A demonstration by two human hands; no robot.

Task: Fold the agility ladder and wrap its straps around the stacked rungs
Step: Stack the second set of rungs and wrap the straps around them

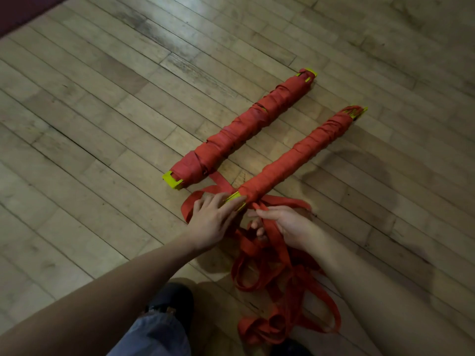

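Observation:
Two bundles of yellow ladder rungs lie side by side on the wooden floor, both wound in red strap. The left bundle (241, 129) is wrapped end to end. The right bundle (300, 152) has its near yellow end bare. My left hand (213, 219) rests on that near end with fingers laid straight along the rungs. My right hand (282, 224) holds a bunch of loose red strap (280, 286) just below the bundle's end, fingers curled round it. The rest of the strap lies in tangled loops on the floor toward me.
The wooden plank floor (102, 124) stretches all around. A dark red mat edge (23, 11) shows at the top left corner. My trouser leg (154, 335) and a dark shoe (172, 296) are at the bottom centre, close to the strap loops.

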